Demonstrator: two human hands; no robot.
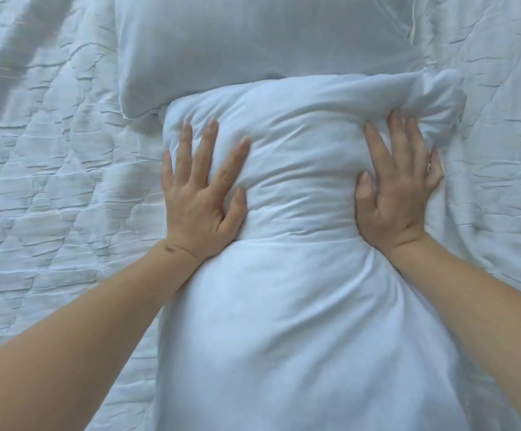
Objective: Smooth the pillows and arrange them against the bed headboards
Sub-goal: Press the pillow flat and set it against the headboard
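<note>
two pillows in view, two bare hands, one quilted bedspread [50,181] under everything. no headboard visible in frame.

near pillow [299,275]: white, plump, lying lengthwise toward the person, its far end overlapping the near edge of the far pillow [253,42]. left hand [200,194] is pressed flat on its left flank, fingers spread apart, not clasping anything. right hand [399,188] mirrors it on the right flank, fingers splayed, palm down; fingertips sit against a bunched fold of fabric at the far right corner, but whether any cloth is pinched cannot be told. between the two palms the pillow is squeezed narrow, with creases running across it.

far pillow: lies crosswise, surface fairly even, untouched by either hand.

progress, as a judgement: early to middle. smoothing of the near pillow is under way, wrinkles and the crumpled corner remain. neither pillow looks set upright; final placing against the headboard appears not yet done.
</note>
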